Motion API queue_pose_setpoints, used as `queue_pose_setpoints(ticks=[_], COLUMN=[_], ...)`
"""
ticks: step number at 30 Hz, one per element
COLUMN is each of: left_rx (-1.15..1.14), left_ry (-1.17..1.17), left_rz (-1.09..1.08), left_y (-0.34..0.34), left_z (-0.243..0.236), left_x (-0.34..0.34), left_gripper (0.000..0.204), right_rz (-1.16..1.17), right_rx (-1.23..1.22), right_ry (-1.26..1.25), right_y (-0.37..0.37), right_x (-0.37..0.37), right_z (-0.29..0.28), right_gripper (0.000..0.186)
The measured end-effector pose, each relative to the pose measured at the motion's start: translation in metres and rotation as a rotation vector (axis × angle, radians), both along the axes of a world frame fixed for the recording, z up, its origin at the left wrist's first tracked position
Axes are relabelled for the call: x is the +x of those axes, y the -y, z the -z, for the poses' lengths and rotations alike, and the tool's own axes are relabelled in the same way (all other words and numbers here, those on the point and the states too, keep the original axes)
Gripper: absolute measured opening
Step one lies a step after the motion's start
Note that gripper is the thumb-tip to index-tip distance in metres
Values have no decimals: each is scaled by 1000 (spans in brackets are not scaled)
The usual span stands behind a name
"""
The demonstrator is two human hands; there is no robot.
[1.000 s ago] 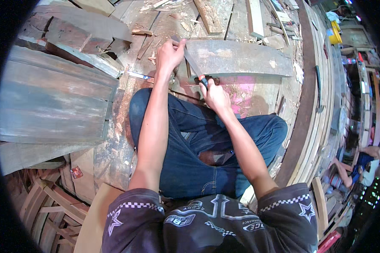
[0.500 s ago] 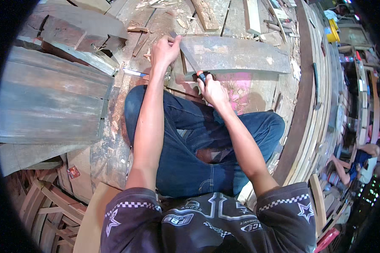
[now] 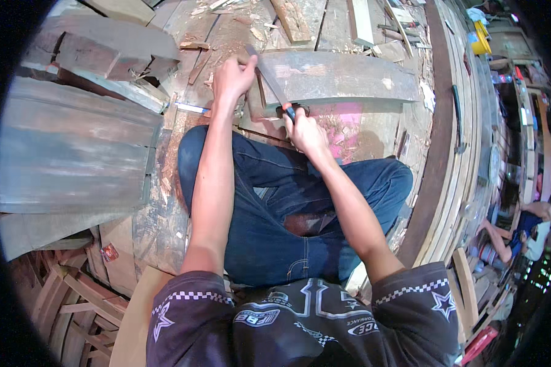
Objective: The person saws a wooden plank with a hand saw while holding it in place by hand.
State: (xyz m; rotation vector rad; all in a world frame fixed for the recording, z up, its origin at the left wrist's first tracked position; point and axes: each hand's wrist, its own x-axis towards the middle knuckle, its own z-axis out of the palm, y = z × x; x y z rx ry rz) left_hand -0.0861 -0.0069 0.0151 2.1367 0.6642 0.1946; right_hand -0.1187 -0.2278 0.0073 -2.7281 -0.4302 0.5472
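Fingers [image 3: 243, 64] of the left hand [image 3: 231, 78] are curled together and press on the near-left end of a grey weathered plank [image 3: 343, 76], thumb toward the saw blade. Right hand [image 3: 303, 131] fingers are clamped round the dark handle of a handsaw [image 3: 274, 85], whose narrow blade runs from that handle up and away across the plank's left end, just beside the left hand. Where the blade meets the wood is hard to make out, and the handle is mostly hidden inside the fist. Most of the plank is grey and worn, slightly curved in this view, with a pale spot near its far-right end; it lies across floorboards [image 3: 226, 37] strewn with wood chips, beyond the person's blue-jeaned knees [image 3: 269, 183]. Beneath the plank's near edge sits a pink patch [image 3: 349, 122]. Left of the plank lies a broad stack of grey boards [image 3: 73, 153].
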Motion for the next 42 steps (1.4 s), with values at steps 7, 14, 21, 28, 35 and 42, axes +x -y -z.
queue_pose_setpoints(ticks=[7,14,21,28,35,42], left_rx=[82,124,160,182,109,183], left_ry=[-22,-30,-61,-75,-200,-409], left_rz=[-44,3,-19,41,100,338], left_y=[-2,11,-1,12,11,28], left_z=[8,2,14,8,27,26], left_x=[-6,0,-5,-1,-6,1], left_gripper=[47,46,48,47,47,69], right_rz=[-6,-10,-35,-36,54,276], right_rx=[5,14,-11,56,441,674], right_ry=[-10,0,-83,-97,-399,-614], right_y=[44,14,31,44,37,48], right_x=[-37,-3,-9,3,43,55], right_z=[4,0,-17,-1,-7,-12], right_gripper=[43,42,42,41,47,46])
